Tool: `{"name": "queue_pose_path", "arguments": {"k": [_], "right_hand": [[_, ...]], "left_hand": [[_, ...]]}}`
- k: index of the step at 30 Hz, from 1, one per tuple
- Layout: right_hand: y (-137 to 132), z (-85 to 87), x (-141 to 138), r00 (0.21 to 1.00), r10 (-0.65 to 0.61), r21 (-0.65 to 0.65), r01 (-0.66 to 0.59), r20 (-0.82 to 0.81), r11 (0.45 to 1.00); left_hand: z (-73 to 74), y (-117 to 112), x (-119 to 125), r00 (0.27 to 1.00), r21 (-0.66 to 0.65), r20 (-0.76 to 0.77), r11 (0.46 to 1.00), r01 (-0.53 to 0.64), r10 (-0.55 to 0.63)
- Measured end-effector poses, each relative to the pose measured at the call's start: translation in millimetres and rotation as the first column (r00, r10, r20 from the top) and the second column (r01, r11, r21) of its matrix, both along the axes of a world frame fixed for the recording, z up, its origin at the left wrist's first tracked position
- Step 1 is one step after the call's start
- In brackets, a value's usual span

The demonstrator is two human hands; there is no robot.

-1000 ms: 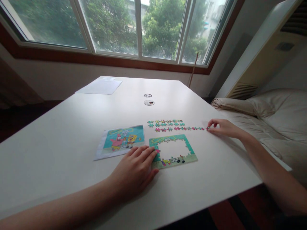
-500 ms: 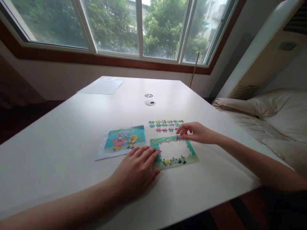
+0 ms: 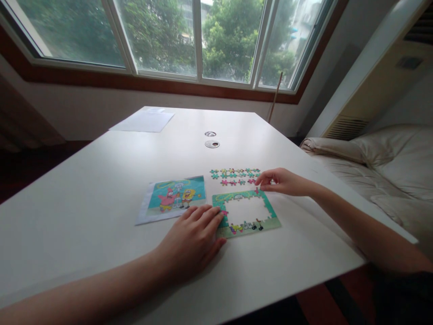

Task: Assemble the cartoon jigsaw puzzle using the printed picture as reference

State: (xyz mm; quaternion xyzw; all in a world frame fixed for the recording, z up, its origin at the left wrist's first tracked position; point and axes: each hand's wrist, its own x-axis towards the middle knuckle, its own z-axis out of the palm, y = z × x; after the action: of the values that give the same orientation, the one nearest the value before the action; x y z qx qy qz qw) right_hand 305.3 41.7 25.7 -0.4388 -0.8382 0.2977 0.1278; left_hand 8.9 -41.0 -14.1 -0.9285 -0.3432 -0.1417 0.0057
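Observation:
A jigsaw puzzle [image 3: 275,223] lies on the white table with its border joined and its middle bare. My left hand [image 3: 199,228] rests flat, fingers stretched, over the puzzle's left edge. Above the top right of the border, my right hand [image 3: 275,180] pinches a small pink puzzle piece [image 3: 257,190], partly covered by the fingertips. Just beyond the puzzle, loose puzzle pieces [image 3: 233,175] are laid out in rows, with a pink one close to my right fingers. Left of the puzzle is a reference picture [image 3: 176,196] of cartoon figures on white paper, its corner near my left hand.
White sheets [image 3: 142,122] lie at the table's far left corner. Two round inserts [image 3: 212,144] are set in the tabletop toward the back. A leather sofa [image 3: 365,158] stands to the right, and a window [image 3: 162,40] is behind the table.
My right hand has moved slightly up and to the right, away from the top border, with the pink piece at its fingertips. My left hand has stayed in place.

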Motion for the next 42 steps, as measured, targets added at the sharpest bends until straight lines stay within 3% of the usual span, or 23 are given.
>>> {"name": "queue_pose_path", "arguments": {"k": [6, 13, 22, 30, 37, 42], "right_hand": [[5, 9.7, 32, 0.987, 0.050, -0.101, -0.035, 0.151, 0.994], [9, 5.6, 39, 0.965, 0.002, -0.036, 0.007, 0.263, 0.999], [8, 5.4, 34, 0.946, 0.159, -0.097, -0.137, 0.282, 0.986], [8, 4.2, 36, 0.935, 0.058, -0.114, -0.019, 0.349, 0.993], [9, 8.8, 41, 0.952, 0.106, -0.078, -0.087, 0.289, 0.993], [9, 4.3, 39, 0.947, 0.144, -0.143, -0.106, 0.288, 0.984]], "left_hand": [[0.7, 0, 0, 1.000, -0.005, -0.013, 1.000, -0.003, 0.003], [-1.5, 0, -1, 1.000, 0.000, -0.022, 1.000, 0.004, -0.004], [-2.9, 1, 0, 1.000, 0.016, 0.000, 1.000, 0.002, -0.002], [-3.2, 1, -1, 1.000, 0.010, -0.009, 1.000, 0.006, -0.006], [-2.5, 1, -1, 1.000, 0.006, -0.019, 1.000, 0.005, -0.005], [-2.5, 0, -1, 1.000, 0.001, -0.021, 1.000, 0.006, -0.006]]}}
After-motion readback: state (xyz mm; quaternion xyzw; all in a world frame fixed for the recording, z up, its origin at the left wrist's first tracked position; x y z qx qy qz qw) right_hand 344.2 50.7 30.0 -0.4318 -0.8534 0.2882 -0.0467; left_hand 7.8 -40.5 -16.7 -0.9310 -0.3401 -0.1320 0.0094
